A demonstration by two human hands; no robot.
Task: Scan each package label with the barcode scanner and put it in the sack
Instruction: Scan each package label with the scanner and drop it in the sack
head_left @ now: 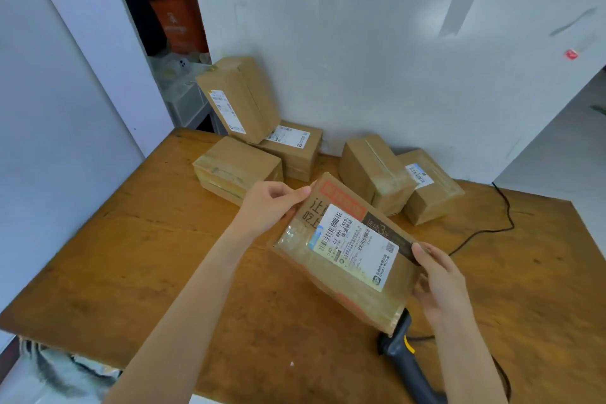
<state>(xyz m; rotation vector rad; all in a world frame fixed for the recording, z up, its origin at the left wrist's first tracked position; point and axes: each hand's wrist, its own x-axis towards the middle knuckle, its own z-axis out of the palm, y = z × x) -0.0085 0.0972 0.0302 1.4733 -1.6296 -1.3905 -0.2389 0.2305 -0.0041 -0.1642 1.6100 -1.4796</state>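
Right now the left hand (272, 203) is pinching the far left corner of the package (341, 285) and the right hand (439, 279) is gripping its near right edge, holding it tilted above the tabletop (164, 256) with the label (355, 248) facing up. Its long axis is running diagonally from far left to near right, and the barcode scanner (401, 351) is lying on the tabletop beneath that near right corner, nearest the right hand, so that hand is probably the one to free itself for it. The package is showing as a flat brown carton, shiny with tape, its white label bearing several barcodes.
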